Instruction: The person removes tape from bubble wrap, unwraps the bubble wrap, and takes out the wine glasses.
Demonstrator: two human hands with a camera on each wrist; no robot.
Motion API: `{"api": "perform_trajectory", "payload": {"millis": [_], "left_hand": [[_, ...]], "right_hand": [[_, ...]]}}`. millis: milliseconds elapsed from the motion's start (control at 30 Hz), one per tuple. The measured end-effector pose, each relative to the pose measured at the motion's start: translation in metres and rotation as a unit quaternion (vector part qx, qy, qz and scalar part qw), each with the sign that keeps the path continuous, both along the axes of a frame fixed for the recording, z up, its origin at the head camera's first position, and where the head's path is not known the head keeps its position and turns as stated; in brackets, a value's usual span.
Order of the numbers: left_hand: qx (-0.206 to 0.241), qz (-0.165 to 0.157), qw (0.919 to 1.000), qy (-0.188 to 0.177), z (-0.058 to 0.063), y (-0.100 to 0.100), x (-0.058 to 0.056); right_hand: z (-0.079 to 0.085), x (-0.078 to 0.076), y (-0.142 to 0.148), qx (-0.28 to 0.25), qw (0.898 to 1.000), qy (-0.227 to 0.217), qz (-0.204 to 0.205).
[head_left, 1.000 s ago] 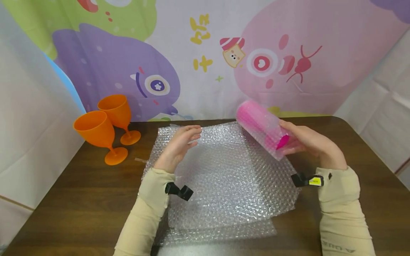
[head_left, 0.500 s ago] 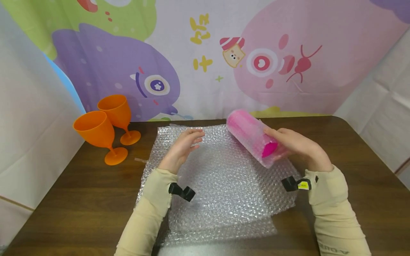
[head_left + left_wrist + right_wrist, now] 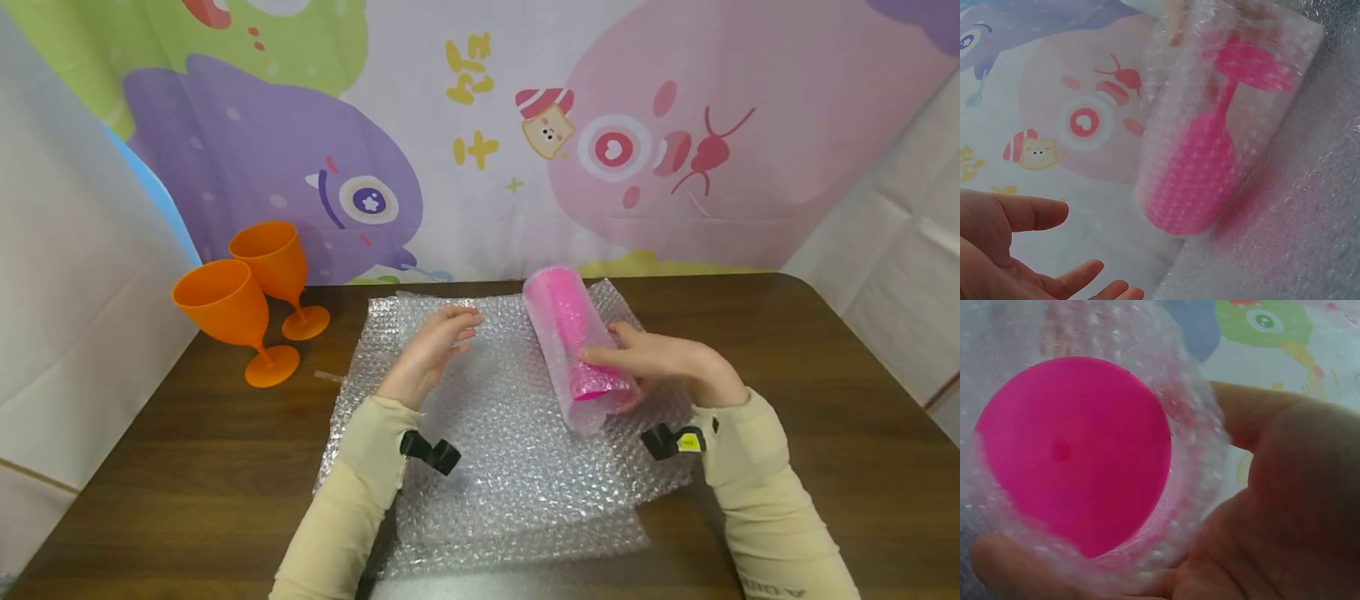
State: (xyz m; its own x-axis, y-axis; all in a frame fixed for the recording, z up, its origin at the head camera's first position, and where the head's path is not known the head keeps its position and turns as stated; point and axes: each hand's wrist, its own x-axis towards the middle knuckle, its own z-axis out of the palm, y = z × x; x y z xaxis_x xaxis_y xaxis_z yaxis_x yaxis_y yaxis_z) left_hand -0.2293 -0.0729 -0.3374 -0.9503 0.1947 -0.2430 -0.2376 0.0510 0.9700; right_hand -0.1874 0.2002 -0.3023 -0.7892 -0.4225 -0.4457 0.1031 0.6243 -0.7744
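Note:
A pink goblet (image 3: 566, 321) lies rolled in bubble wrap near the right side of a bubble wrap sheet (image 3: 495, 450). My right hand (image 3: 660, 358) grips the roll around its near end, thumb on one side and fingers on the other. Through the wrap, the left wrist view shows the goblet's bowl, stem and foot. In the right wrist view, the round pink foot (image 3: 1079, 450) shows at the roll's end. My left hand (image 3: 435, 346) hovers over the left part of the sheet, holding nothing, its fingers relaxed and apart from the roll.
Two orange goblets (image 3: 225, 302) stand upright at the back left of the dark wooden table (image 3: 180, 492). A small clear strip (image 3: 328, 377) lies beside the sheet. Behind the table hangs a cartoon-printed cloth (image 3: 480, 225).
My right hand has brought the wrapped goblet leftward, closer and lower toward the sheet, turning it nearer to lengthwise. The left hand has shifted slightly right.

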Motion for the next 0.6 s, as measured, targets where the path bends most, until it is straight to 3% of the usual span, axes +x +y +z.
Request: {"api": "perform_trajectory", "payload": {"millis": [200, 367, 500, 600], "left_hand": [[-0.016, -0.008, 0.9998, 0.003, -0.003, 0.002, -0.001], [-0.024, -0.012, 0.9996, 0.01, -0.005, 0.005, 0.0], [-0.047, -0.009, 0.9979, 0.044, -0.006, 0.01, 0.001], [-0.088, -0.007, 0.9904, 0.106, -0.011, 0.015, 0.002]], "right_hand": [[-0.004, 0.001, -0.004, 0.037, 0.998, 0.022, 0.044], [-0.007, 0.005, -0.01, 0.057, 0.996, 0.0, 0.066], [-0.01, 0.007, -0.019, 0.047, 0.996, -0.022, 0.074], [-0.013, 0.009, -0.025, 0.037, 0.996, -0.027, 0.078]]}}
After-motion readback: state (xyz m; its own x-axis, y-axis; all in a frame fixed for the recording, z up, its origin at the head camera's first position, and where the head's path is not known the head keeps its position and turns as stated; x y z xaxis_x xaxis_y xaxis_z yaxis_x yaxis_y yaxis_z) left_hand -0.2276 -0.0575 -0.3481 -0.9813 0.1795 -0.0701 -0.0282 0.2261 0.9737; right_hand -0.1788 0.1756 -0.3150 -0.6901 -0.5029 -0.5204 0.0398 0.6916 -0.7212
